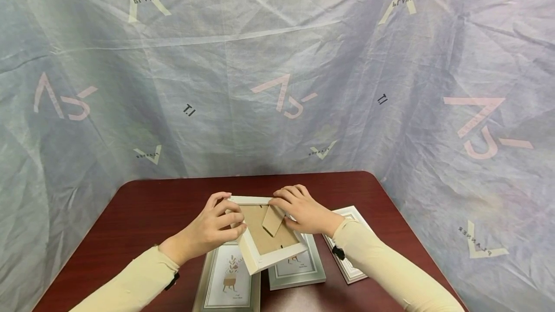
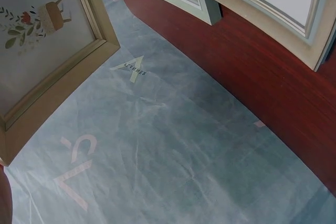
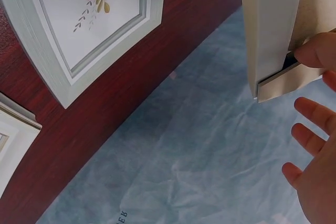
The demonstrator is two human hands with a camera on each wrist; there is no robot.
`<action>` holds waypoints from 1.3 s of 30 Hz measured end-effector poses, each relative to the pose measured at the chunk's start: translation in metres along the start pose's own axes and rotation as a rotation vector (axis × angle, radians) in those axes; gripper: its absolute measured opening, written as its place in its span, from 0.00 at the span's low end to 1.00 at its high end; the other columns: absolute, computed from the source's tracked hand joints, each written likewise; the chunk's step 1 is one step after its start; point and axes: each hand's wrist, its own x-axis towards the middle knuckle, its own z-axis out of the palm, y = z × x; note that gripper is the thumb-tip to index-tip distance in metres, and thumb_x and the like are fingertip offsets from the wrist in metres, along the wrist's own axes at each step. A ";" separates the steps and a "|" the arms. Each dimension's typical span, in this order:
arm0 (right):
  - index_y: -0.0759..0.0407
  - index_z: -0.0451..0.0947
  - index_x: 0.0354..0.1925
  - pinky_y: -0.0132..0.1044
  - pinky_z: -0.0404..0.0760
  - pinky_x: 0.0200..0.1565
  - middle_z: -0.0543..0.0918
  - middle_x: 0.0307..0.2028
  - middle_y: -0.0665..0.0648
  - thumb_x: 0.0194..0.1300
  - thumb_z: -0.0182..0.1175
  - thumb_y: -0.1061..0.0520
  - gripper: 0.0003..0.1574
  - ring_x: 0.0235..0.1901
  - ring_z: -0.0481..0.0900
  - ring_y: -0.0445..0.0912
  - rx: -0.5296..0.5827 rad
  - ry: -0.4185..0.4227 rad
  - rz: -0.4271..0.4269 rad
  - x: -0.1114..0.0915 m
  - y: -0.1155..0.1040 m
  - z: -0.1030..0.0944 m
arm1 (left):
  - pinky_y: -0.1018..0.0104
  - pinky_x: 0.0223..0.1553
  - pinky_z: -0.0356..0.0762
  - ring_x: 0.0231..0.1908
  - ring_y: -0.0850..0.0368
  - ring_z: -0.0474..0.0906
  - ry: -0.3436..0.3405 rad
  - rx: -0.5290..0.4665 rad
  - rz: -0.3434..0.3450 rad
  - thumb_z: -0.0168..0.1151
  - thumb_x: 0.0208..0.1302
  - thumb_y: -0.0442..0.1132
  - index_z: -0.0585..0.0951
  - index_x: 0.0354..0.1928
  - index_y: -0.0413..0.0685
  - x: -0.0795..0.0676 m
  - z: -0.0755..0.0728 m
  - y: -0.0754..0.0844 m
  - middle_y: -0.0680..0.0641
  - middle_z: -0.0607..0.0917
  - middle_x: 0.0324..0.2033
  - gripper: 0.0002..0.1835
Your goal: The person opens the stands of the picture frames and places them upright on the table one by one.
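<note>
Holds a white-backed picture frame (image 1: 257, 235) back side up and tilted, clear of the dark red table (image 1: 156, 223) beneath it. Grips its left rim with the curled fingers of the left hand (image 1: 213, 226); grips its far right part between thumb and fingers of the right hand (image 1: 305, 210), next to its slanted easel stand (image 1: 273, 221). Has a tan plant-print frame (image 1: 230, 278) and pale green frame (image 1: 299, 266) below it, plus a white frame (image 1: 349, 269) to its right.
</note>
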 end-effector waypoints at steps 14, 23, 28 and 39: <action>0.53 0.72 0.59 0.52 0.64 0.55 0.74 0.59 0.57 0.52 0.67 0.59 0.34 0.59 0.69 0.53 -0.006 0.020 -0.022 0.001 0.001 0.000 | 0.40 0.46 0.72 0.39 0.52 0.77 -0.001 0.000 -0.011 0.51 0.77 0.36 0.82 0.32 0.52 -0.001 0.000 0.003 0.54 0.80 0.34 0.14; 0.52 0.73 0.57 0.53 0.64 0.56 0.76 0.56 0.56 0.51 0.67 0.57 0.33 0.59 0.69 0.53 -0.048 0.000 -0.004 0.002 0.000 -0.004 | 0.40 0.46 0.73 0.39 0.52 0.77 -0.016 0.000 -0.015 0.50 0.77 0.35 0.82 0.33 0.53 -0.003 -0.001 0.004 0.54 0.81 0.35 0.15; 0.50 0.74 0.57 0.53 0.64 0.56 0.76 0.54 0.54 0.50 0.68 0.55 0.33 0.58 0.69 0.52 -0.071 -0.014 0.005 0.002 0.000 -0.007 | 0.41 0.46 0.73 0.39 0.52 0.77 -0.025 0.004 -0.013 0.49 0.77 0.35 0.82 0.32 0.53 -0.003 -0.001 0.004 0.54 0.80 0.35 0.15; 0.49 0.76 0.55 0.54 0.65 0.54 0.76 0.52 0.55 0.46 0.69 0.56 0.34 0.56 0.70 0.53 -0.082 0.002 0.027 0.000 0.002 -0.016 | 0.42 0.44 0.74 0.38 0.53 0.77 -0.041 0.016 -0.018 0.48 0.78 0.35 0.83 0.32 0.53 -0.006 0.001 0.004 0.54 0.81 0.34 0.16</action>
